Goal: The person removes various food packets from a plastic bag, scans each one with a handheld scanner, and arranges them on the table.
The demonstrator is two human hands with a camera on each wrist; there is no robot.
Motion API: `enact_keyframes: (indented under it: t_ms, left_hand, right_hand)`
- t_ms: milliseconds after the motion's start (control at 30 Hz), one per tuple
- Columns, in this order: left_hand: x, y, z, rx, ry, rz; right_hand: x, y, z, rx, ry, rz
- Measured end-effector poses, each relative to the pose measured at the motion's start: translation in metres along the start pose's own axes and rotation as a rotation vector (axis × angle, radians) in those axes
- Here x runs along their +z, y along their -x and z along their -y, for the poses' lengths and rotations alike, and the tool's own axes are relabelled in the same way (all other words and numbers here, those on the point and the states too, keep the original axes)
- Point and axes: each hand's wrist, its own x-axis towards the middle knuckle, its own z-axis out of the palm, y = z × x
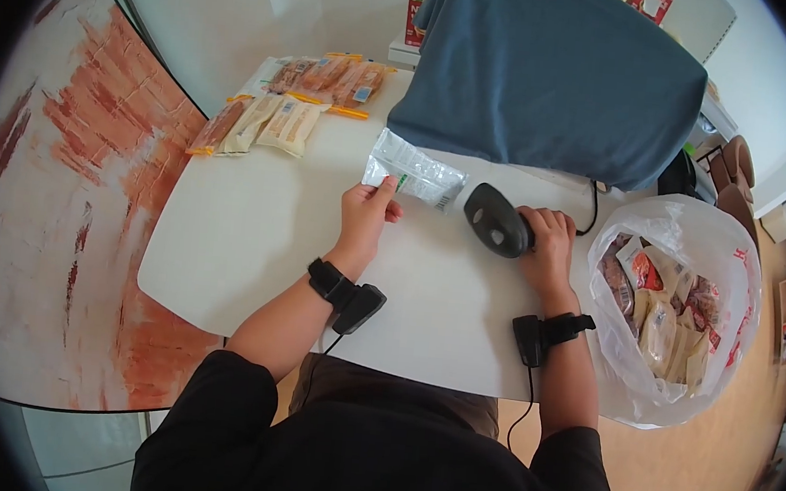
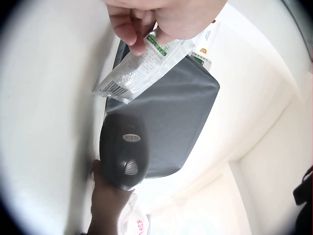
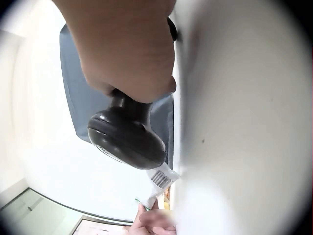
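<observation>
My left hand point(image 1: 369, 217) pinches a silvery plastic packet point(image 1: 418, 173) by its near edge, thumb on top. Printed text and a barcode point(image 2: 115, 88) show on the packet in the left wrist view. My right hand point(image 1: 550, 245) grips the handle of a black barcode scanner point(image 1: 496, 221). The scanner's head points left, and the packet's barcode end lies close in front of it. In the right wrist view the scanner point(image 3: 128, 137) hangs below my curled fingers, with the barcode end of the packet point(image 3: 162, 177) just past it.
Several packaged foods point(image 1: 287, 126) lie at the table's back left. A blue-grey cloth point(image 1: 558, 73) covers a bulky shape at the back. A white plastic bag point(image 1: 607, 358) full of packets stands at the right. The scanner's cable point(image 1: 594, 212) runs back toward the cloth.
</observation>
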Motion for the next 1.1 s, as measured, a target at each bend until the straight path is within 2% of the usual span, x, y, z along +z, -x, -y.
enact_keyframes:
  t_ms: [100,233,367,700,800,900,1067,1100]
  left_hand:
    - [-0.002,0.000,0.001,0.011,0.006,-0.004]
    - [-0.001,0.000,0.001,0.010,0.003,-0.010]
    - [-0.002,0.001,0.000,-0.001,-0.002,0.000]
    - [-0.001,0.001,0.000,0.020,-0.007,-0.030]
    - [-0.012,-0.006,0.004,-0.020,-0.065,0.012]
    - [-0.018,-0.003,-0.023,-0.038,-0.260,0.117]
    - [-0.034,-0.010,-0.027,0.051,-0.504,0.063]
    - [-0.035,-0.005,-0.029,0.104,-0.636,0.086]
  right_hand:
    - [0.002,0.001,-0.006,0.105,-0.009,-0.039]
    - [0.007,0.002,-0.012,0.207,0.127,-0.066]
    - [0.014,0.008,-0.028,0.223,0.190,-0.127]
    - [0.016,0.008,-0.032,0.224,0.108,-0.077]
    - [0.018,0.010,-0.033,0.229,0.107,-0.078]
    - [0.017,0.009,-0.033,0.226,0.104,-0.074]
    - [0.019,0.010,-0.033,0.228,0.117,-0.091]
    - [0.018,0.010,-0.032,0.235,0.109,-0.088]
